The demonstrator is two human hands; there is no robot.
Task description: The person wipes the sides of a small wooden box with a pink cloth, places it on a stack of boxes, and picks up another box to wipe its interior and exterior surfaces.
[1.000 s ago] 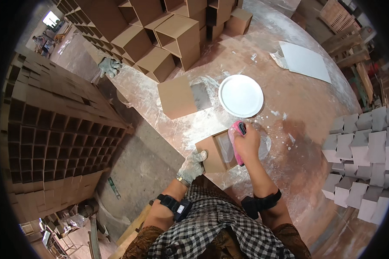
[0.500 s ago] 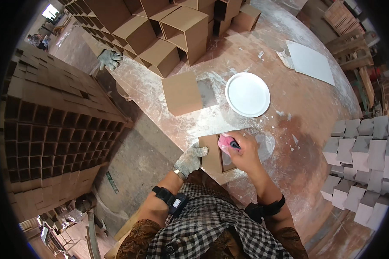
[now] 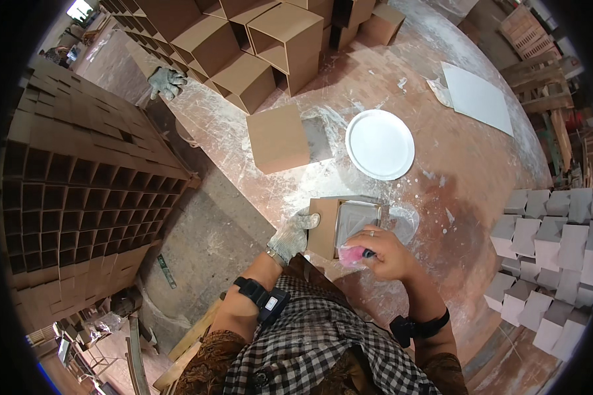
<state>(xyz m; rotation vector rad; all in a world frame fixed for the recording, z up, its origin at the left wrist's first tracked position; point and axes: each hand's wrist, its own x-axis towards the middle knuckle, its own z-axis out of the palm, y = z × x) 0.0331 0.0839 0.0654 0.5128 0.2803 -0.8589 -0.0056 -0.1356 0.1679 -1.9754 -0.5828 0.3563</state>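
My left hand [image 3: 294,235], in a pale, stained work glove, grips the left side of a brown cardboard box [image 3: 322,227], its thumb on top. The box lies on its side on the table. Its right part shows a greyish, wet-looking inset [image 3: 357,220] framed by thin cardboard edges. Bare and closed, my right hand [image 3: 390,255] holds a pink-headed brush [image 3: 351,255] with a dark handle; its exact kind is blurred. The pink head is at the near edge of the inset. Beyond the box sits a round white tray [image 3: 379,145], with a second brown box [image 3: 278,139] to its left.
Stacked open brown boxes [image 3: 244,82] stand at the far side of the table [image 3: 441,263]. A loose glove [image 3: 167,83] lies near them at the left edge. White boxes [image 3: 547,240] are piled at right, a white sheet [image 3: 478,99] behind. Left of the table rises a large box stack [image 3: 79,178].
My right hand has swept the pink brush toward me, from the far part of the box to its near edge, uncovering the inset. My left hand still grips the box, which has shifted slightly right.
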